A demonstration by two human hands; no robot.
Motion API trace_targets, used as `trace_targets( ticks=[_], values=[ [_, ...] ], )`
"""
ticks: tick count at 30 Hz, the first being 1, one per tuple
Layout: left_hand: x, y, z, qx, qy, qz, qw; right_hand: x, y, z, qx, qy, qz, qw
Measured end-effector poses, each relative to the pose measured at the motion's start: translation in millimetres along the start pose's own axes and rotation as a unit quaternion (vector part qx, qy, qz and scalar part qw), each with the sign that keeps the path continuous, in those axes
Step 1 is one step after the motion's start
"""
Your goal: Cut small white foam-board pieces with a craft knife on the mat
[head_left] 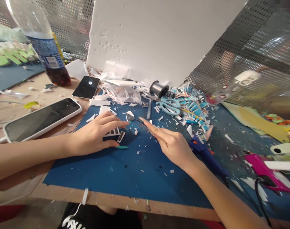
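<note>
The left hand (96,132) lies spread, thumb and fingertips apart; a small white-rimmed dark piece (121,136) sits between them. The right hand (174,144) pinches a slim dark tool (140,121) at its fingertips, long axis slanting leftward and slightly away, pointing toward a grey piece (130,118) just beyond the left forefinger. Past the right fingertips lie light-blue scissors (162,104), then a spool (156,88).

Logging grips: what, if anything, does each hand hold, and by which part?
Right hand: a thin dark tool, seemingly held just behind its exposed end. Left hand: over a white-edged piece; grip cannot be told.
</note>
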State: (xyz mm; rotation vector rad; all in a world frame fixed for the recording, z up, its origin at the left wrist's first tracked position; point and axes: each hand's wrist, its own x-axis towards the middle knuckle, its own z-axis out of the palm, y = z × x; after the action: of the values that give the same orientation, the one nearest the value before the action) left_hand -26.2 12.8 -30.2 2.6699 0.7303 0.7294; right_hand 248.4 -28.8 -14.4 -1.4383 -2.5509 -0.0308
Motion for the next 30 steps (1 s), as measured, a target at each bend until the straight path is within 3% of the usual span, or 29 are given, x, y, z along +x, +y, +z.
trace_targets(
  ticks=[6, 11, 18, 24, 30],
  values=[
    [0, -4, -2.6, -0.011, -0.081, -0.068, 0.994, -1, 0, 0, 0.012, 0.004, 0.0, 1.0],
    [2, -7, 1.0, 0.009, -0.062, -0.078, 0.995, -1, -1, 2, 0.013, 0.007, -0.001, 1.0],
    [7, -2, 8.0, 0.115, -0.02, -0.055, 0.992, -1, -6, 5, 0.035, 0.007, -0.02, 0.999],
    [3, -1, 3.5, 0.089, -0.038, -0.037, 0.995, -3, -8, 1, 0.034, -0.064, -0.106, 0.992],
    [0, 0, 0.6, 0.061, -0.059, -0.033, 0.996, -6, -20, -3, -0.07, -0.118, -0.155, 0.978]
  ],
)
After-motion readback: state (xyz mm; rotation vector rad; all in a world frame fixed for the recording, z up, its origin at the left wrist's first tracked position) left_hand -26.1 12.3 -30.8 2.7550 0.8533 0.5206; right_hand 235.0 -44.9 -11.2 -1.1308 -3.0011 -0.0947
